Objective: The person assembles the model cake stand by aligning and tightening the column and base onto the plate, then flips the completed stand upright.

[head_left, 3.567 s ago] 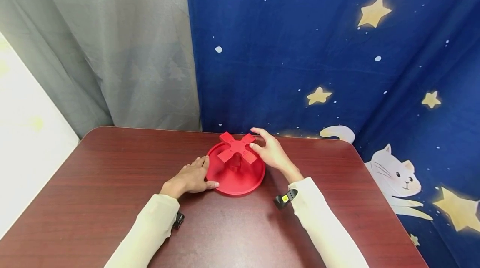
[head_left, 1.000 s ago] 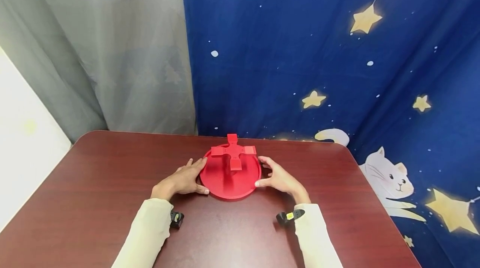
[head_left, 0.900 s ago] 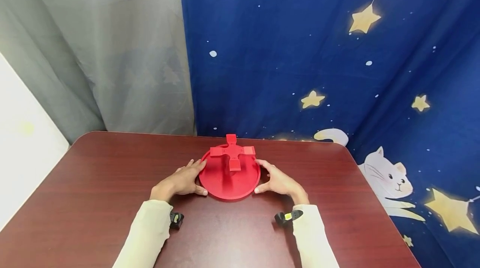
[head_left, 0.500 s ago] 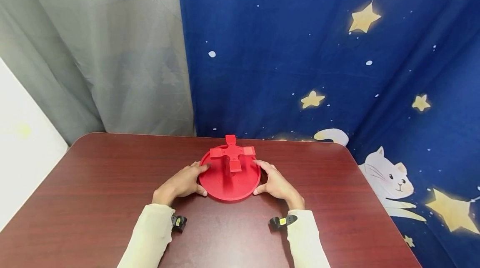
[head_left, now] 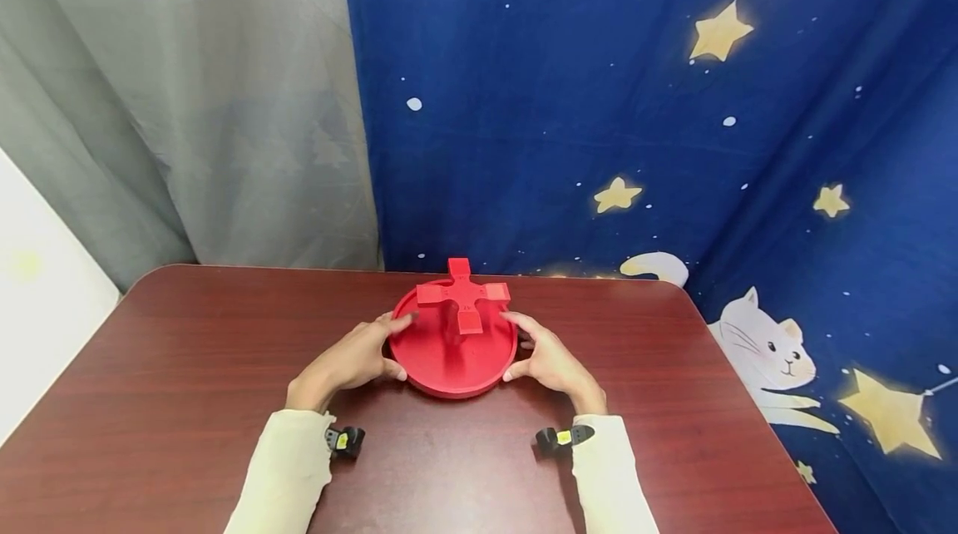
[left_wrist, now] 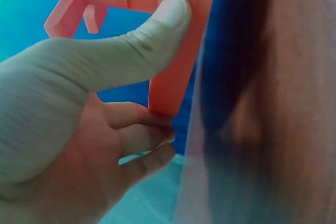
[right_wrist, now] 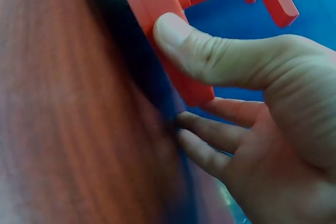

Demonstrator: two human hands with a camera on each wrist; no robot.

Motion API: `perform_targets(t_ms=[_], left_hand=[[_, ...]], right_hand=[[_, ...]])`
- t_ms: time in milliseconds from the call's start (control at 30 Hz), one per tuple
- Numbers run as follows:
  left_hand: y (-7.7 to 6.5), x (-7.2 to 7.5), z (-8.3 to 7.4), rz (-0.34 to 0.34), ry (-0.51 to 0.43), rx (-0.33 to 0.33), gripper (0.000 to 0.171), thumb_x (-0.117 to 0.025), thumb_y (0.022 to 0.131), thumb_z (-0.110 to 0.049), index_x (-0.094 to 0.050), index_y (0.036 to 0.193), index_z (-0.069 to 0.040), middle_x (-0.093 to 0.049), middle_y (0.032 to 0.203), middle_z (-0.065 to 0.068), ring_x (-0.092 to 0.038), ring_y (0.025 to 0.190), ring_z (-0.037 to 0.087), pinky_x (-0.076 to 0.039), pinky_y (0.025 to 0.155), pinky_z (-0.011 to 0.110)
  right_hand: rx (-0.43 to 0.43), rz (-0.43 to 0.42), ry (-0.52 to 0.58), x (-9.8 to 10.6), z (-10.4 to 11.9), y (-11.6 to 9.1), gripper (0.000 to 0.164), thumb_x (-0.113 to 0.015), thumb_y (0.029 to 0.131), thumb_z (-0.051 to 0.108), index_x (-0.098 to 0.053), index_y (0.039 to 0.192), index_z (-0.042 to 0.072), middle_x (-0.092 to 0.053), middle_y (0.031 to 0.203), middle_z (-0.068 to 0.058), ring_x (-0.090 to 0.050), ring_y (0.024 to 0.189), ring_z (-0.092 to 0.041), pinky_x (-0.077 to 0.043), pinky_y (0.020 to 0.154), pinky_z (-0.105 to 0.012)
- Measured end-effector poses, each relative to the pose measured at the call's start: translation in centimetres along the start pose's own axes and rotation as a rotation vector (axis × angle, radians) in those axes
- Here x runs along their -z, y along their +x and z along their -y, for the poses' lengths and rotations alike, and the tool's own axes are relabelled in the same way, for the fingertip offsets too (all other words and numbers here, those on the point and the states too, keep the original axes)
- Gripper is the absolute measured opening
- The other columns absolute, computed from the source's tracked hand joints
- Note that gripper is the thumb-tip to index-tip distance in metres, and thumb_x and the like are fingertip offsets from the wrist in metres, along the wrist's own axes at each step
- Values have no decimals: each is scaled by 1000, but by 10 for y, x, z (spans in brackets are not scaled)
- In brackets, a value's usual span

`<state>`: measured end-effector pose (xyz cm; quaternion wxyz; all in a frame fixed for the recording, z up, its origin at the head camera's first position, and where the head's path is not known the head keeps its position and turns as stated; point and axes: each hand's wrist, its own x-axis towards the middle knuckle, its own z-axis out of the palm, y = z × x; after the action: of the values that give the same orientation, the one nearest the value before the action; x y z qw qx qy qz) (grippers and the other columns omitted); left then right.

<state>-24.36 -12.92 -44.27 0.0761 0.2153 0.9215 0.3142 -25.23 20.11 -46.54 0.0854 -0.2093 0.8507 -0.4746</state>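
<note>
Between my hands is a red round stand (head_left: 456,363): a shallow rimmed base with a post that carries a four-armed cross (head_left: 462,294). My left hand (head_left: 348,361) grips the left side of the base, thumb at the front and fingers around the rim. Opposite it, my right hand (head_left: 552,361) holds the right side the same way. Both wrist views show a thumb pressed on the red rim (left_wrist: 181,61) and fingers at its far side. A dark gap shows between the base's rim (right_wrist: 157,40) and the tabletop. Some fingertips are hidden behind the base.
The stand is near the far edge of a dark red-brown wooden table (head_left: 456,467). Behind the table hang a grey curtain (head_left: 247,101) and a blue curtain (head_left: 539,101) with stars and a white cat. A black camera is strapped at each wrist.
Earlier the cross was turned diagonally and the right hand was beside it; now its arms point straight and that hand is on the base. Lately both hands and the stand have risen slightly.
</note>
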Motion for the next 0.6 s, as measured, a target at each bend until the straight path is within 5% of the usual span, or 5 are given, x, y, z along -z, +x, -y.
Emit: perform_targets(t_ms=[167,333,600], left_hand=[[-4,8,0,-28,-35,-52,89,-88,74,-18,-43,149,-2,-43,149,28,-45,136,42,-41,108,53],[-9,16,-4,-37,-138,-59,94,-86,76,-20,-35,153,-2,-44,151,22,-44,138,39,-41,109,53],[-17,28,-10,-80,-272,-91,87,-81,83,-23,-34,154,-7,-45,152,16,-48,136,35,-45,106,51]], right_hand=[[75,-4,176,7,5,0,90,-85,70,-5,-40,148,1,-43,149,-21,-55,126,-41,-51,100,-40],[112,-55,250,13,10,-2,78,-84,72,-3,-49,142,0,-45,150,-17,-60,115,-34,-54,92,-26],[118,-98,313,19,21,-7,63,-82,78,2,-56,136,1,-55,139,-18,-64,107,-23,-55,90,-24]])
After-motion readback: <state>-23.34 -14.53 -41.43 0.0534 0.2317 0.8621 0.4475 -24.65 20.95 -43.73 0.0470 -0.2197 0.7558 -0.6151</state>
